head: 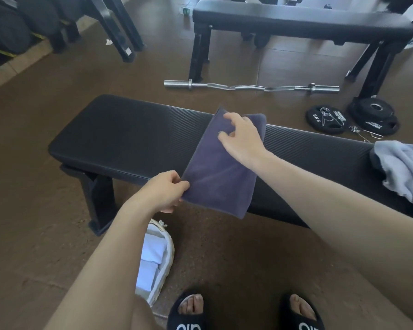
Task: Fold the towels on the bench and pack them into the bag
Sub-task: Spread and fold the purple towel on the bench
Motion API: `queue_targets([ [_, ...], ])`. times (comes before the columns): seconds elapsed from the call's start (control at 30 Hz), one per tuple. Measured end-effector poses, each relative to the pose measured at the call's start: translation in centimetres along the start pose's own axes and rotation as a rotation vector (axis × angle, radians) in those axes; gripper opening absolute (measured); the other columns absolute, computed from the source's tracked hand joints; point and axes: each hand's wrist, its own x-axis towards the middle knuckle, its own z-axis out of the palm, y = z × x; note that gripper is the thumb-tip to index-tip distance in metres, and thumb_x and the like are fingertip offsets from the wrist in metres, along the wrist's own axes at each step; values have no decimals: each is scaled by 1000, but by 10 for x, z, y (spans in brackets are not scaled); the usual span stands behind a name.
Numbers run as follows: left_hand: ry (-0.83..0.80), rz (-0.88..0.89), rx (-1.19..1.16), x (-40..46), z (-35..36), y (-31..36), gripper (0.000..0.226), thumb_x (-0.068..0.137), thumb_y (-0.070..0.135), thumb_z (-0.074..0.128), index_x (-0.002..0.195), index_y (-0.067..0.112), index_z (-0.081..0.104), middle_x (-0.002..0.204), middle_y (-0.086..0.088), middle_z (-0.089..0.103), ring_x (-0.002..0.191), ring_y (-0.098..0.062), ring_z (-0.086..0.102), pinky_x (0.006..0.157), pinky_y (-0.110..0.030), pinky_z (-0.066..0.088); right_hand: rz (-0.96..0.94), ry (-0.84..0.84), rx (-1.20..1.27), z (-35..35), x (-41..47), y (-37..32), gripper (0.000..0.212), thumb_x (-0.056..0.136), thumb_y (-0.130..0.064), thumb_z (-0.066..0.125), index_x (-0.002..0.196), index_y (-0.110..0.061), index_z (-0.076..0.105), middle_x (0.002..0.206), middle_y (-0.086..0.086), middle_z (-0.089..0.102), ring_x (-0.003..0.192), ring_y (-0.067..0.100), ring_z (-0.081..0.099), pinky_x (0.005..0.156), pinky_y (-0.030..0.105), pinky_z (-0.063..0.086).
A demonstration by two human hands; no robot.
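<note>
Towel, half-folded across the bench, is pinched by left hand and pressed by right hand's relaxed fingers; 1 more waits unfolded, bag below partly packed.

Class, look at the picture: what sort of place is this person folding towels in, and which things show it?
Most likely a gym: padded benches, a curl bar and weight plates on the floor.

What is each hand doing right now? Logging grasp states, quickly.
Left hand: pinches the near left edge of the purple towel.
Right hand: fingers loosely curled on the towel's far end; grip cannot be told.
</note>
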Motion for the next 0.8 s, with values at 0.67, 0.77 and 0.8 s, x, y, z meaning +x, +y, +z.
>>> queue_targets([
  [0.67, -57, -61, -506, -36, 20, 8, 22, 107, 26, 51, 116, 10, 64, 113, -12, 73, 99, -24, 74, 75, -35, 62, 247, -165, -39, -27, -148, 26, 67, 95, -42, 62, 150, -26, 28, 132, 6, 60, 102, 26, 66, 70, 27, 47],
  [0.77, 12, -35, -508, -36, 20, 9, 24, 105, 25, 54, 114, 8, 69, 108, -12, 74, 88, -19, 74, 69, -29, 61, 129, -221, -112, -28, -156, 23, 82, 86, -41, 72, 150, -25, 23, 123, 8, 57, 103, 29, 62, 77, 33, 47],
  [0.8, 30, -27, -520, -36, 20, 11, 24, 105, 24, 55, 112, 8, 70, 102, -10, 74, 81, -16, 74, 68, -28, 60, 76, -208, -191, -27, -159, 21, 84, 84, -42, 74, 148, -25, 23, 122, 8, 52, 102, 29, 60, 77, 34, 48],
])
